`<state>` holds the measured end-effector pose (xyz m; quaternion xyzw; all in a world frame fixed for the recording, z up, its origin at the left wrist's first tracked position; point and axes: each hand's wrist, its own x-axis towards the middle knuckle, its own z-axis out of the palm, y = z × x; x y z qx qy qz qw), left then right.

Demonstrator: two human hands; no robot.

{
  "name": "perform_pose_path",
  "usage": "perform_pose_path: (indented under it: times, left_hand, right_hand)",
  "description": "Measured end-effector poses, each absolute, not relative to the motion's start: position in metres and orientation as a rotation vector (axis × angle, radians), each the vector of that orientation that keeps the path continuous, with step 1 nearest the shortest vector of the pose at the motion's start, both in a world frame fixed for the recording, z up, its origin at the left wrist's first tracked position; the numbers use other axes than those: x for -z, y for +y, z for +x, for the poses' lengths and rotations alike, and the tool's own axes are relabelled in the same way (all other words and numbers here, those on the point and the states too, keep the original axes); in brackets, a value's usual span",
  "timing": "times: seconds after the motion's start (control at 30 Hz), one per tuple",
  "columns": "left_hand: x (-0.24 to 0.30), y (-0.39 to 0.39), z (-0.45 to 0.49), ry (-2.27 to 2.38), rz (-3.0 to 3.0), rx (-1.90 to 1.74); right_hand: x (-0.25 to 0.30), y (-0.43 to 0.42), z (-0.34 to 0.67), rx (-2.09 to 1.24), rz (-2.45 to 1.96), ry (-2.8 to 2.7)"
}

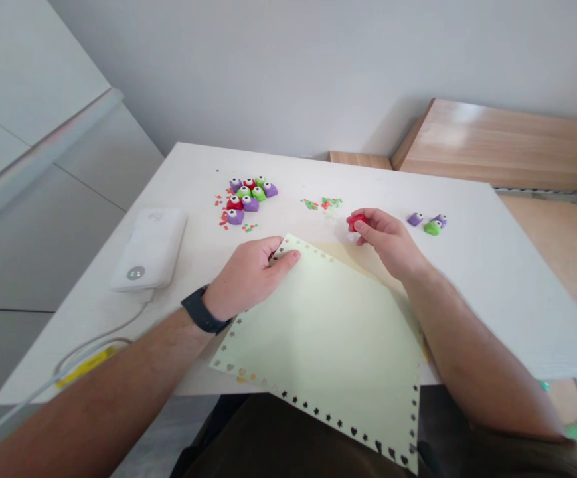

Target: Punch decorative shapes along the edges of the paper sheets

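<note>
My left hand (pixel 251 275), with a dark watch band at the wrist, pinches the upper left corner of a pale green sheet of paper (pixel 328 338). Small star and heart holes run along the paper's edges; its near corner hangs past the table edge. Between the thumb and fingers of my right hand (pixel 390 240) is a red craft punch (pixel 354 222), held just above the table and apart from the sheet. To the right of that hand lie a purple punch (pixel 414 219) and a green punch (pixel 432 228), with another purple one behind the green.
A cluster of purple, green and red punches (pixel 248 204) stands at the back left of the white table (pixel 487 285). Tiny paper cutouts (pixel 311 205) lie scattered nearby. At left is a white power bank (pixel 149 249) with a cable (pixel 113 332). Wooden furniture (pixel 497 143) stands behind right.
</note>
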<state>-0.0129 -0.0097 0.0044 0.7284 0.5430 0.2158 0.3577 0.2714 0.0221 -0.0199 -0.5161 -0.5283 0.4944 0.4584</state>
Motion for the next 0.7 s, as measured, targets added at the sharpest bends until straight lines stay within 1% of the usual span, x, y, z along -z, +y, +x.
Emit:
perform_pose_path:
  times: [0.53, 0.7]
  left_hand:
    - [0.0012, -0.0098, -0.0146, 1.375, 1.867, -0.56]
    - [0.0058, -0.0094, -0.0155, 1.395, 1.886, -0.532]
  right_hand:
    - [0.0224, 0.0252, 0.2717, -1.469, -1.157, -0.996]
    - [0.0226, 0.0248, 0.2707, -1.47, -1.123, -0.999]
